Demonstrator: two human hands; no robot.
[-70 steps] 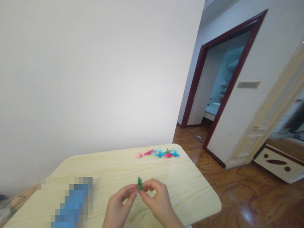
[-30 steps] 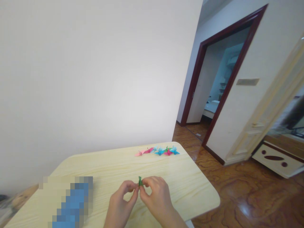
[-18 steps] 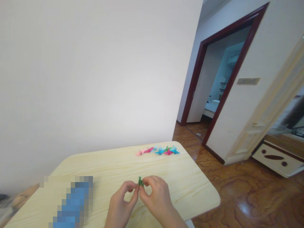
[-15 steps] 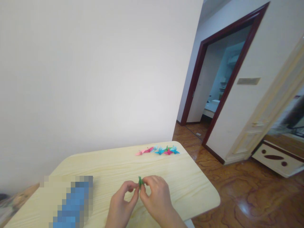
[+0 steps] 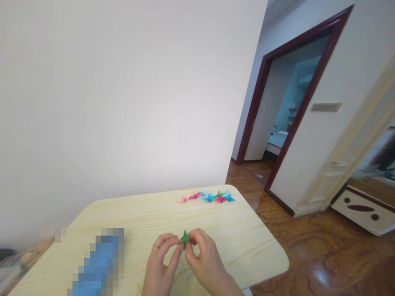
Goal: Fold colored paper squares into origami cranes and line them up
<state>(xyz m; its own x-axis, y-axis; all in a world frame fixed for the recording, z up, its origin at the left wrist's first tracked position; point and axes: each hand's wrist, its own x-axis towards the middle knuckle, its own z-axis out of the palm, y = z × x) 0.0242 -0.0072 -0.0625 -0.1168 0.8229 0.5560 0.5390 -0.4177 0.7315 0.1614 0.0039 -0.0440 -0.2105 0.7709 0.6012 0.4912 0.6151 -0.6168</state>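
Pale wood-grain table (image 5: 234, 242) viewed from above, with a row of pink, blue and green origami cranes (image 5: 206, 197) along its far edge, upper centre. At lower centre, a small green folded-paper piece (image 5: 185, 237) is pinched between the closed fingertips of the left hand (image 5: 160, 263) and right hand (image 5: 207, 263), its tip projecting above them.

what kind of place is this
Probably a home, perhaps a flat: a pale wood-grain table stands on a glossy reddish-brown floor, and a dark red door frame opens onto another room.
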